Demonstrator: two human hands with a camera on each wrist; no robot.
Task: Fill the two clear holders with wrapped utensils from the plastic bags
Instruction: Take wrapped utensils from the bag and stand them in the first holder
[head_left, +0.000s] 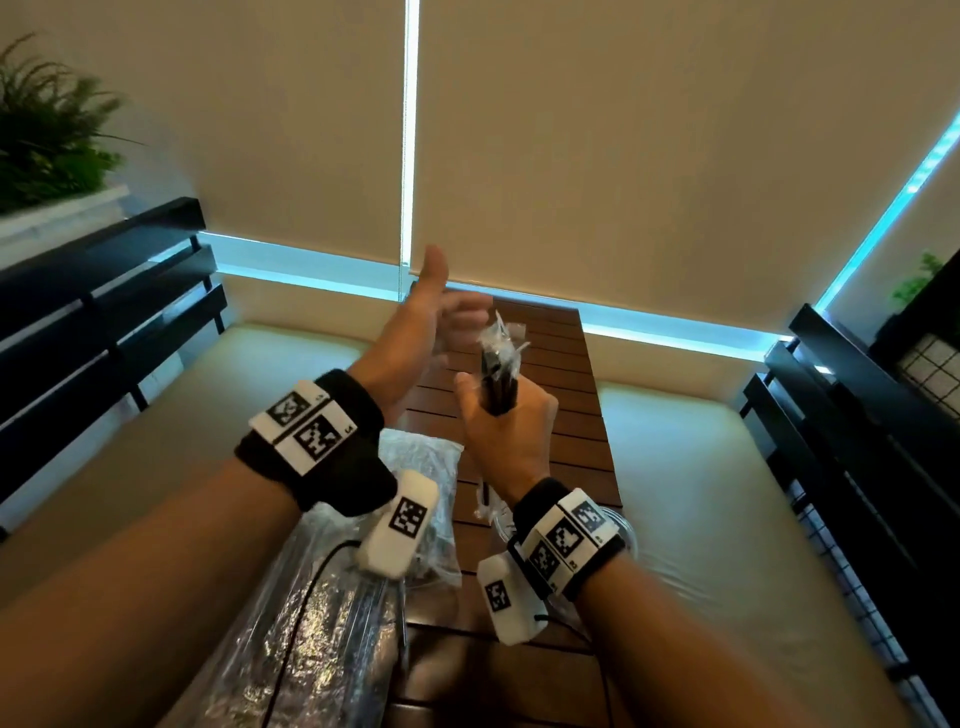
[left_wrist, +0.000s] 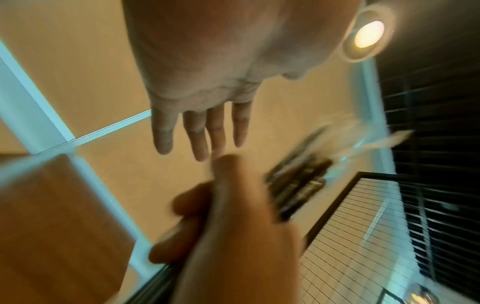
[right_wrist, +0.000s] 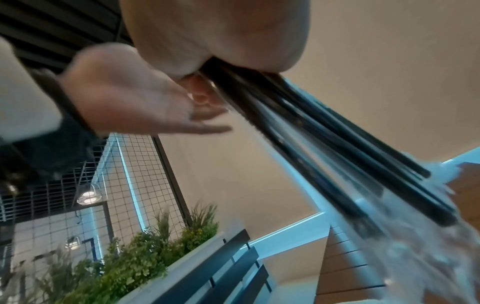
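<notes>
A bundle of wrapped utensils (head_left: 498, 364), dark handles in clear film, is gripped upright in the right hand (head_left: 506, 426), fingers clenched around it, above the slatted wooden counter (head_left: 576, 415). The left hand (head_left: 426, 322) is held just beside the bundle, fingers released and straight, thumb raised. Plastic bags (head_left: 426, 457) lie on the counter below the left wrist.

Utensils (head_left: 497, 382): black, in clear wrap. Bench (head_left: 566, 415): brown wood, slatted. Plastic bags (head_left: 332, 639): clear with silvery glare. Wristbands (head_left: 332, 452): black, carrying white tags with black-and-white square code patterns. Blinds (head_left: 649, 156): beige, edged in cyan light. Plant (head_left: 47, 130): green. Railings (head_left: 104, 291): black.
</notes>
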